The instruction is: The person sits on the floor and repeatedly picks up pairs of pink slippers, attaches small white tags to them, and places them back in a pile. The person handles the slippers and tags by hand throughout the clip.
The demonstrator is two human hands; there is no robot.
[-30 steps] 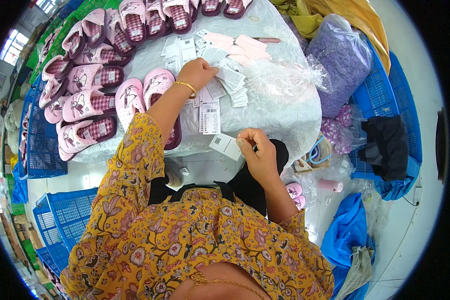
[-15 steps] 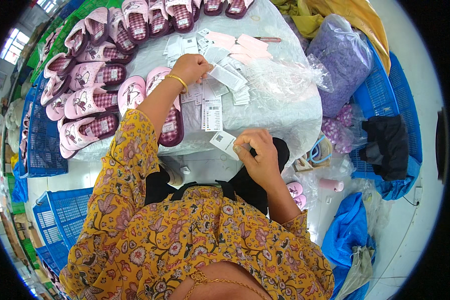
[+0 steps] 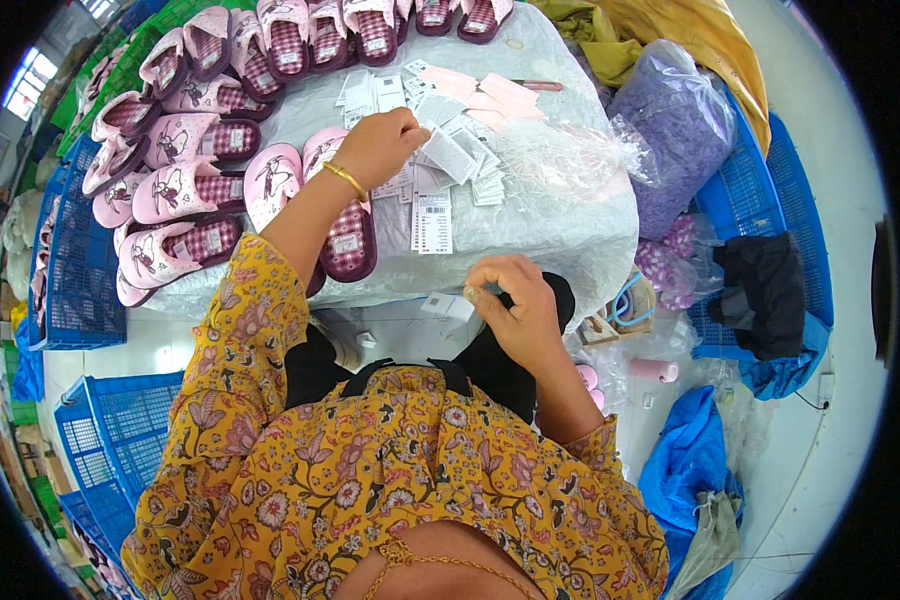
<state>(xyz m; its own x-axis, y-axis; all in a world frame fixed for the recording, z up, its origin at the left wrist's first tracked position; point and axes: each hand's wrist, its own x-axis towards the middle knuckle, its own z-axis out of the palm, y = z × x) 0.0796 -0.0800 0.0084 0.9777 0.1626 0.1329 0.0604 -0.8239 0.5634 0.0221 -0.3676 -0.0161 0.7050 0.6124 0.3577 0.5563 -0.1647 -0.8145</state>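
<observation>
My left hand point(image 3: 378, 146), with a gold bangle at the wrist, reaches over the grey-covered table point(image 3: 560, 235) and pinches a white paper tag point(image 3: 448, 152) from a spread of tags point(image 3: 440, 110). Below the table's near edge, my right hand point(image 3: 515, 310) grips a small tool and a white tag point(image 3: 448, 306). A pair of pink slippers point(image 3: 310, 200) with checked insoles lies just under my left forearm.
Several more pink slippers point(image 3: 170, 150) cover the table's left and far edge. A clear plastic bag point(image 3: 560, 160) and a purple bag point(image 3: 675, 130) sit to the right. Blue crates point(image 3: 770, 190) stand right and lower left point(image 3: 110, 430). A dark cloth point(image 3: 765, 290) lies on the right crate.
My left hand has moved slightly toward the tags and lifted one from the pile. My right hand has stayed near the table edge with its tag.
</observation>
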